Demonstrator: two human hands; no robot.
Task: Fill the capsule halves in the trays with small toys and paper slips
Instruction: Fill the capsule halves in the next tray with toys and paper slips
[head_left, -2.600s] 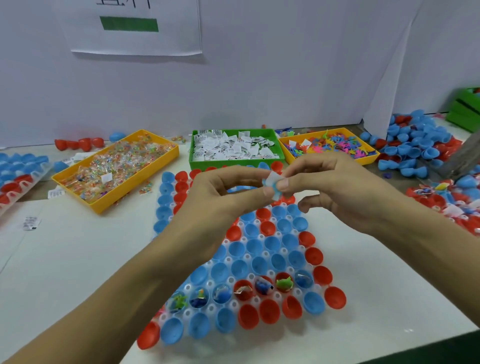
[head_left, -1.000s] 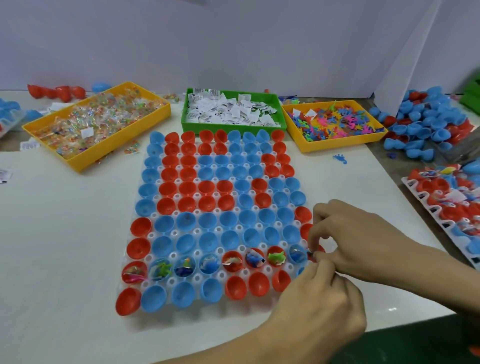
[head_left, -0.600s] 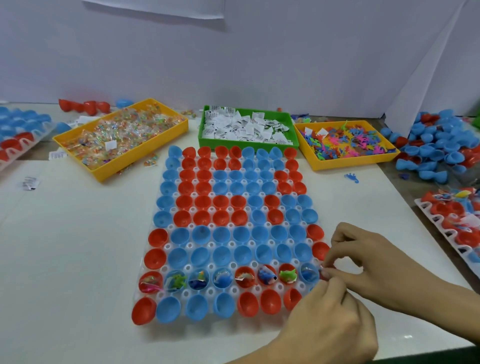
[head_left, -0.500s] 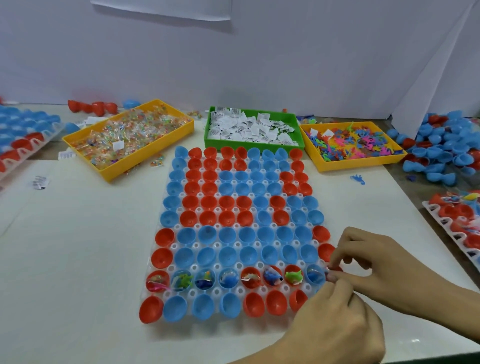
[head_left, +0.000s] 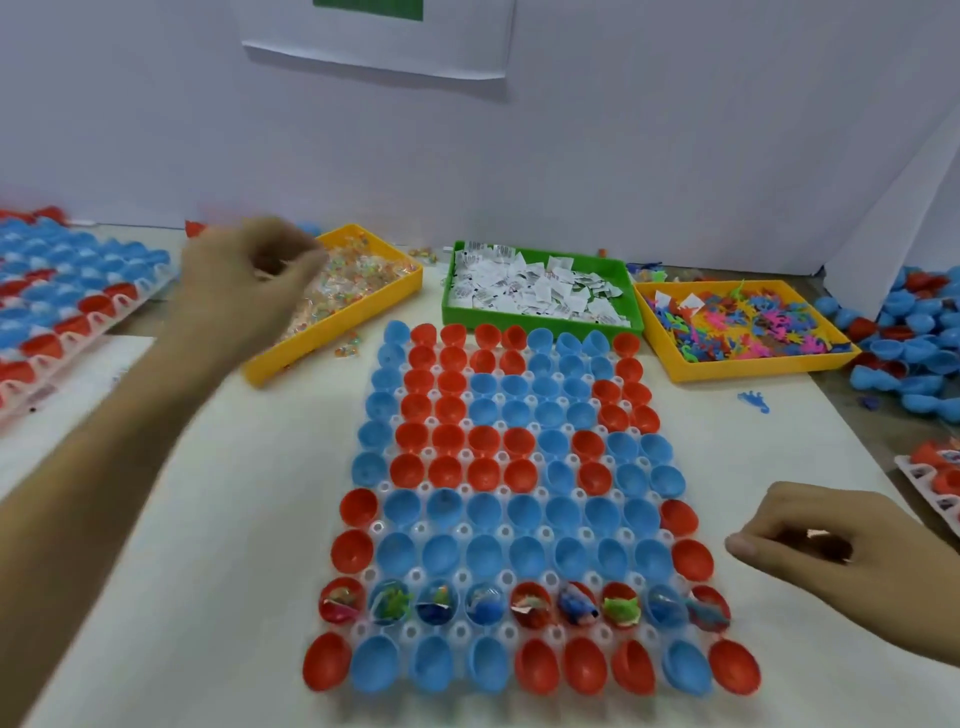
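Now the left hand (head_left: 249, 280) reaches out over the near corner of the yellow bin of wrapped toys (head_left: 358, 291), blurred with motion, fingers curled into a loose grip; whether it has anything pinched I cannot tell. It looks like a fetch for the next toy, and that bin sits within easy reach on that side. The right hand (head_left: 831, 561) waits low beside the capsule tray (head_left: 519, 525), fingers bent inward, something pale showing between them, too small to name; grasping or not, I cannot say. The tray lies central on the tabletop (head_left: 208, 597), its red and blue halves open side up so things drop straight in. One row near the front, the filled row (head_left: 524, 605), has toys across it; the rows beyond and the front row look empty, so plenty remains. Behind the tray, the green bin of paper slips (head_left: 540, 291) and the second yellow bin (head_left: 743, 332) of bright figures sit side by side, handy for either hand.
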